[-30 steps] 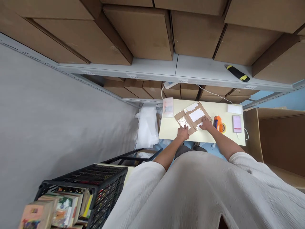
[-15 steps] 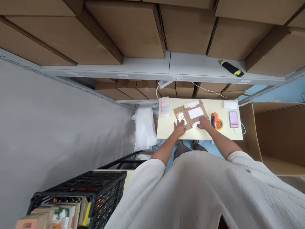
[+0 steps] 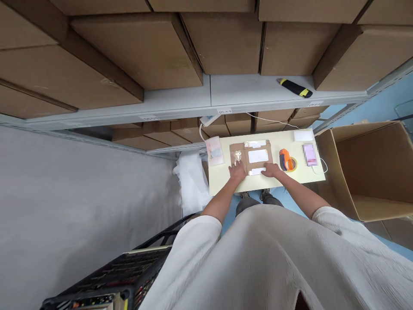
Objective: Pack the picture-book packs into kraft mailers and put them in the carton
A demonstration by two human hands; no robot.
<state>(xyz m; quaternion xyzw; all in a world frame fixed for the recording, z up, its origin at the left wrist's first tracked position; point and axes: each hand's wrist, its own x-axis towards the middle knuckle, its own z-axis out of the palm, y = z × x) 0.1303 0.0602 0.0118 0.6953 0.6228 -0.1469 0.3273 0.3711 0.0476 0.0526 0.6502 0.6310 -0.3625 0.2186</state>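
An opened-out piece of brown cardboard (image 3: 262, 164) with white labels and shiny clear tape lies on the pale yellow table (image 3: 222, 176). My left hand (image 3: 238, 171) rests on its lower left part, fingers spread. My right hand (image 3: 271, 169) touches the lower right edge by a white label, its fingers partly bent; whether it grips the edge is too small to tell. Right of the cardboard stands an orange tape dispenser (image 3: 285, 159) with a yellow tape roll beside it.
A phone (image 3: 310, 154), a white pad (image 3: 303, 136) and a pink-white packet (image 3: 214, 151) are on the table. A black-yellow cutter (image 3: 295, 88) lies on the shelf (image 3: 177, 98) under boxes. A large open box (image 3: 342, 172) stands right, a black crate (image 3: 112, 275) lower left.
The view has shifted and tilted. The cardboard has turned and now lies squarer to me. My left hand is still spread on it, and my right hand has moved slightly left along its lower edge.
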